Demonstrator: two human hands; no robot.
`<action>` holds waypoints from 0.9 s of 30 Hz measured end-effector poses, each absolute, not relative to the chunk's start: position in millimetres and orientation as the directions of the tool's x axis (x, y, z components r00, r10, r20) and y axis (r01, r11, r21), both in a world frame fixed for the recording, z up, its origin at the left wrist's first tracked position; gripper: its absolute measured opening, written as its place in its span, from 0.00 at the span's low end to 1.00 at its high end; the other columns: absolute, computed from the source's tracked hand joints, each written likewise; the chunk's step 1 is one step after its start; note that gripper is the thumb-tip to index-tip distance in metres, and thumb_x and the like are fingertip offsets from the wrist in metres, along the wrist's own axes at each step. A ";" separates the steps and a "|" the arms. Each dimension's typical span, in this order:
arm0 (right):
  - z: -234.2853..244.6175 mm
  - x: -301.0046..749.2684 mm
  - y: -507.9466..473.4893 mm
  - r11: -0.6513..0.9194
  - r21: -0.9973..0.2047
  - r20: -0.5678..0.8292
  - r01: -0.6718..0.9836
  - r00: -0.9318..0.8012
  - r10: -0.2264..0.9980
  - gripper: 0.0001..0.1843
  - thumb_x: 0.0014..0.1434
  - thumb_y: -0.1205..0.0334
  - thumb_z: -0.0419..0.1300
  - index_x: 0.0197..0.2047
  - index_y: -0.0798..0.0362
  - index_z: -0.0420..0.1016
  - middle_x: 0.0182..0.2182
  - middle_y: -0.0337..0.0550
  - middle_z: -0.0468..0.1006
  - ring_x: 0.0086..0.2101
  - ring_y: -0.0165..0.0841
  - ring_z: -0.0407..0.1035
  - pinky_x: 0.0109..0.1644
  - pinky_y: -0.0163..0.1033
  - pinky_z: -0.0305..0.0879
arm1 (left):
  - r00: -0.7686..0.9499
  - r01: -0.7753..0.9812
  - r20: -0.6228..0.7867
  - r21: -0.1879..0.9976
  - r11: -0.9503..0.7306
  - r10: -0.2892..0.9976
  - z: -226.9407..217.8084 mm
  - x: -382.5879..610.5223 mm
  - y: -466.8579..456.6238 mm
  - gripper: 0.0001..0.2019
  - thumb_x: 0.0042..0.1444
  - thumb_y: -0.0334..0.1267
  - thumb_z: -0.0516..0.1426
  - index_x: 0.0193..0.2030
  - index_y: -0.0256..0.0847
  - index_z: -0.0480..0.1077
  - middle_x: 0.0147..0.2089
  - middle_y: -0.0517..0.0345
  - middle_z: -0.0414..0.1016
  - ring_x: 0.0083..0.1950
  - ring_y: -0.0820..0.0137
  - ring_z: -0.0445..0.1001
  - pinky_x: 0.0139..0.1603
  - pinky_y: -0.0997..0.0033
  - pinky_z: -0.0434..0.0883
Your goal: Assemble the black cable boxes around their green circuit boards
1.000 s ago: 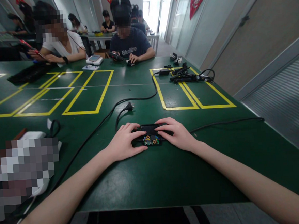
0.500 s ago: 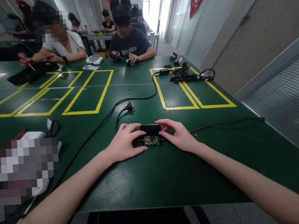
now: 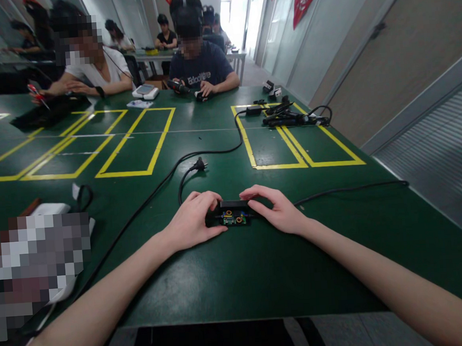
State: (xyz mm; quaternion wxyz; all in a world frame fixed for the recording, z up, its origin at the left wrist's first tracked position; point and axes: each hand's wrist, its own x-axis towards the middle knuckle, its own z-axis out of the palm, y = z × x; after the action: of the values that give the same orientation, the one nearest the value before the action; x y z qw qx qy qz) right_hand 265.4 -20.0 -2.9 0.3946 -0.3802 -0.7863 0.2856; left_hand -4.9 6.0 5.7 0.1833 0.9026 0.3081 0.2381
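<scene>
A green circuit board [image 3: 234,218] with copper-coloured coils sits exposed on the table in front of me, with black cords at its two ends. Right behind it is a long black casing cover [image 3: 234,204], like the top of a power adapter. My left hand [image 3: 192,220] is curled with its fingertips at the cover's left end, its thumb resting low by the board's left corner. At the opposite end, my right hand [image 3: 277,209] pinches the cover between thumb and fingers. Whether the cover touches the board is hard to see.
A black cord with a plug [image 3: 200,164] lies beyond my left hand. Farther back are black adapters and cables [image 3: 290,117] among yellow tape outlines [image 3: 282,167]. At left stands a blurred-out item [image 3: 40,270]. Two people work across the green table [image 3: 238,278].
The black cover has come down and tilted, now lying lower behind the circuit board. My left fingers have shifted with it, while my right hand has barely moved.
</scene>
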 end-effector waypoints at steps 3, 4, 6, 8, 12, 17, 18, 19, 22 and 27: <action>1.0 266.3 -21.4 0.560 -0.738 0.397 0.375 -0.430 0.811 0.12 0.74 0.57 0.56 0.51 0.52 0.78 0.41 0.47 0.83 0.42 0.37 0.79 0.51 0.45 0.77 | 0.690 0.465 0.308 0.504 -0.727 0.655 7.2 -3.6 4.9 0.19 0.55 0.39 0.68 0.39 0.44 0.59 0.47 0.56 0.79 0.45 0.63 0.76 0.51 0.59 0.70; 2.0 266.2 -22.0 0.573 -0.727 0.401 0.378 -0.444 0.801 0.11 0.74 0.57 0.56 0.51 0.52 0.78 0.40 0.46 0.83 0.42 0.37 0.79 0.50 0.45 0.77 | 0.693 0.464 0.306 0.504 -0.728 0.653 7.5 -3.4 4.6 0.18 0.55 0.39 0.68 0.39 0.44 0.60 0.46 0.56 0.78 0.44 0.63 0.75 0.50 0.60 0.70; 3.3 265.5 -22.9 0.616 -0.690 0.423 0.381 -0.478 0.770 0.10 0.73 0.59 0.58 0.49 0.52 0.78 0.40 0.47 0.82 0.41 0.37 0.78 0.48 0.45 0.76 | 0.700 0.459 0.306 0.501 -0.734 0.646 7.7 -3.4 4.1 0.17 0.56 0.39 0.67 0.39 0.44 0.61 0.45 0.57 0.78 0.44 0.63 0.75 0.49 0.61 0.70; 3.5 264.8 -23.7 0.660 -0.647 0.446 0.382 -0.513 0.734 0.08 0.71 0.61 0.59 0.49 0.52 0.78 0.40 0.47 0.82 0.40 0.37 0.76 0.47 0.45 0.75 | 0.703 0.453 0.308 0.501 -0.738 0.641 7.6 -3.9 4.0 0.16 0.56 0.39 0.67 0.39 0.44 0.62 0.45 0.57 0.78 0.44 0.63 0.75 0.47 0.63 0.70; 0.6 265.3 -24.3 0.708 -0.582 0.448 0.400 -0.568 0.690 0.12 0.66 0.62 0.65 0.53 0.52 0.77 0.43 0.48 0.79 0.42 0.38 0.75 0.47 0.45 0.75 | 0.692 0.459 0.315 0.502 -0.733 0.649 6.9 -5.1 5.0 0.14 0.58 0.39 0.68 0.43 0.43 0.66 0.45 0.57 0.78 0.45 0.63 0.76 0.47 0.63 0.71; -3.3 266.8 -22.6 0.740 -0.478 0.434 0.473 -0.605 0.667 0.20 0.62 0.65 0.68 0.57 0.50 0.76 0.46 0.48 0.78 0.44 0.39 0.76 0.48 0.45 0.76 | 0.702 0.442 0.337 0.485 -0.755 0.628 7.2 -5.6 6.8 0.13 0.65 0.42 0.63 0.53 0.42 0.72 0.44 0.55 0.79 0.46 0.62 0.78 0.49 0.62 0.73; -3.4 266.6 -22.2 0.742 -0.466 0.438 0.481 -0.604 0.667 0.20 0.62 0.66 0.67 0.57 0.50 0.76 0.46 0.48 0.78 0.44 0.39 0.77 0.47 0.45 0.77 | 0.706 0.437 0.342 0.480 -0.761 0.621 7.4 -5.5 7.0 0.12 0.67 0.42 0.62 0.54 0.42 0.72 0.45 0.54 0.79 0.47 0.62 0.78 0.50 0.61 0.73; -3.4 266.3 -21.8 0.745 -0.459 0.443 0.484 -0.602 0.664 0.19 0.63 0.66 0.66 0.58 0.50 0.76 0.46 0.48 0.79 0.44 0.39 0.77 0.47 0.45 0.77 | 0.708 0.434 0.347 0.474 -0.766 0.615 7.6 -5.4 7.0 0.12 0.68 0.42 0.60 0.54 0.42 0.73 0.46 0.53 0.80 0.47 0.62 0.78 0.51 0.60 0.73; -2.9 265.0 -21.4 0.760 -0.437 0.468 0.482 -0.599 0.649 0.17 0.66 0.65 0.64 0.58 0.50 0.76 0.46 0.49 0.80 0.44 0.39 0.77 0.47 0.45 0.77 | 0.705 0.440 0.354 0.460 -0.771 0.614 7.8 -4.5 6.1 0.11 0.69 0.42 0.58 0.54 0.42 0.74 0.47 0.51 0.80 0.49 0.61 0.78 0.51 0.59 0.73; -3.5 263.8 -21.2 0.775 -0.376 0.490 0.508 -0.601 0.631 0.15 0.69 0.63 0.61 0.58 0.52 0.76 0.45 0.50 0.81 0.44 0.40 0.77 0.46 0.46 0.76 | 0.706 0.460 0.361 0.419 -0.783 0.609 5.3 -1.8 3.7 0.13 0.65 0.41 0.62 0.54 0.42 0.72 0.52 0.49 0.79 0.53 0.58 0.76 0.53 0.56 0.73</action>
State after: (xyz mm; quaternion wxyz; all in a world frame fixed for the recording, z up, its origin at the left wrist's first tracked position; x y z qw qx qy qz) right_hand 263.8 -21.2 -3.5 0.3114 -0.3201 -0.8892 0.0991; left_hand -1.8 3.7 5.3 0.1505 0.9113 0.2933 0.2465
